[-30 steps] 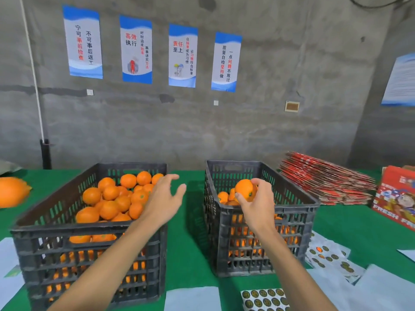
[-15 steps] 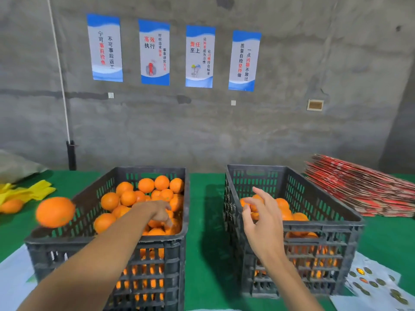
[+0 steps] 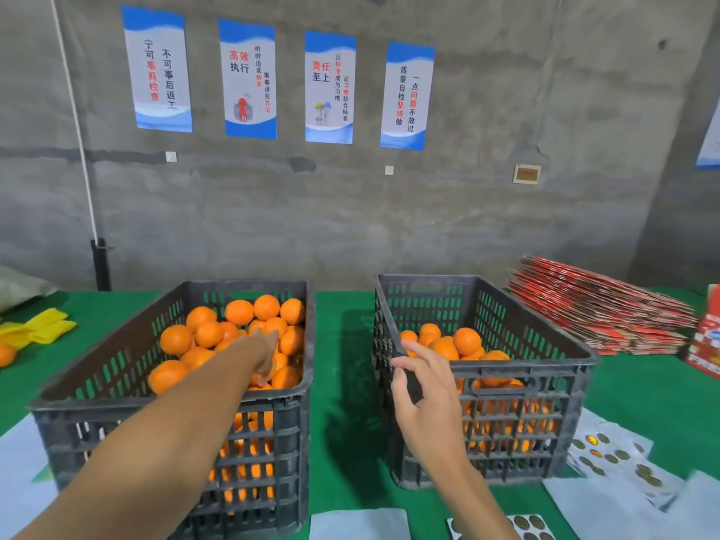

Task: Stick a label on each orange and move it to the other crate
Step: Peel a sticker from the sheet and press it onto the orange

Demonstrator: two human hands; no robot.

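Observation:
The left black crate (image 3: 171, 415) is heaped with oranges (image 3: 210, 333). My left hand (image 3: 262, 354) reaches into its near right part, fingers pointing down among the fruit; their tips are hidden, so a grip cannot be made out. The right black crate (image 3: 522, 368) holds a lower layer of oranges (image 3: 465, 341). My right hand (image 3: 424, 399) hovers in front of that crate's near left corner, fingers loosely spread, holding nothing. A sheet of round labels (image 3: 524, 526) lies at the bottom edge, and more label sheets (image 3: 615, 457) lie to the right.
Green cloth covers the table (image 3: 343, 383). A stack of flat red cartons (image 3: 600, 305) lies at the back right, next to a red box (image 3: 707, 344). Yellow material (image 3: 43, 329) and a loose orange (image 3: 6, 354) sit far left. White paper (image 3: 358, 524) lies between the crates.
My right hand let the orange go into the right crate and drew back empty. My left hand dropped from above the left crate down onto its oranges.

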